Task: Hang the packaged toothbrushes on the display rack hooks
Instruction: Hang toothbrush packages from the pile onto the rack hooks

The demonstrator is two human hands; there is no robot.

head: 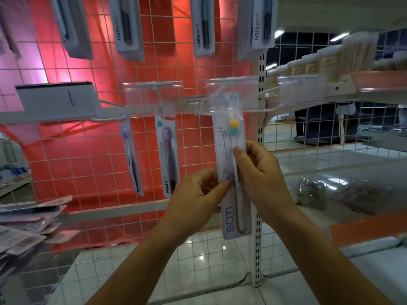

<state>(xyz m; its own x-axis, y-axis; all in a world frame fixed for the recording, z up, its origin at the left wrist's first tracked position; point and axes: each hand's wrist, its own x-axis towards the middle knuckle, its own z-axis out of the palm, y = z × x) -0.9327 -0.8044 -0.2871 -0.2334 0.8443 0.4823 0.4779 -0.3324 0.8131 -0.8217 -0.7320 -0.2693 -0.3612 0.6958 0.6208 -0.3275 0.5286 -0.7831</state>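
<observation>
A long white BDM toothbrush pack [228, 133], with a yellow and teal brush head, stands upright in front of the wire grid. Its top lies behind the clear label holder [232, 93] of a hook. My left hand [198, 194] pinches the pack's left edge low down. My right hand [262, 181] grips its right side, thumb on the front. Whether the pack's hole is on the hook is hidden by the label holder. Two packs hang to the left: a purple Hane pack [167, 155] and a slim pack [131, 159].
Several Hane packs [126, 25] hang on the upper row. A pile of loose packs [24, 225] lies at the lower left. A white upright post [258, 194] stands just right of my hands. Shelves with bagged goods [312, 194] lie to the right.
</observation>
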